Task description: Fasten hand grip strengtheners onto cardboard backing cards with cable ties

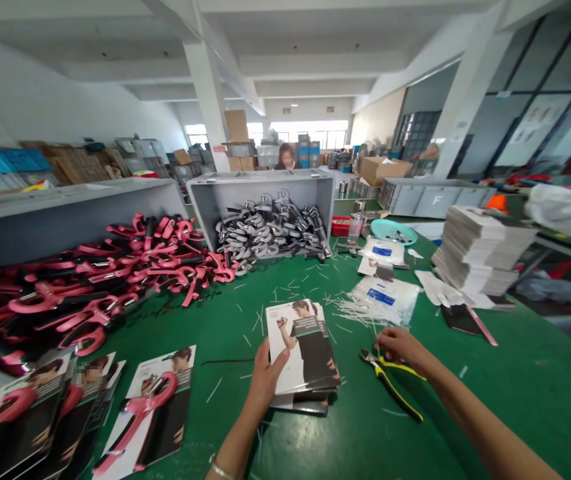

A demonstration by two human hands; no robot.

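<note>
In front of me my left hand (269,373) grips the left edge of a small stack of printed backing cards (298,353), thumb on the top card. My right hand (400,348) is closed in a pinch to the right of the stack, with what looks like a thin white cable tie between the fingertips. Just below it lie diagonal cutters (390,383) with yellow and black handles, jaws towards the cards. Beside that hand, a pile of white cable ties (358,311) spills from a clear plastic bag (400,297).
Pink-and-black hand grips (165,267) are heaped on the left; grey ones (270,230) fill a tipped grey bin (200,210). Cards with pink grips attached (148,407) lie front left. A tall card stack (480,247) stands right, near a turquoise plate (393,231). A person (287,158) is behind.
</note>
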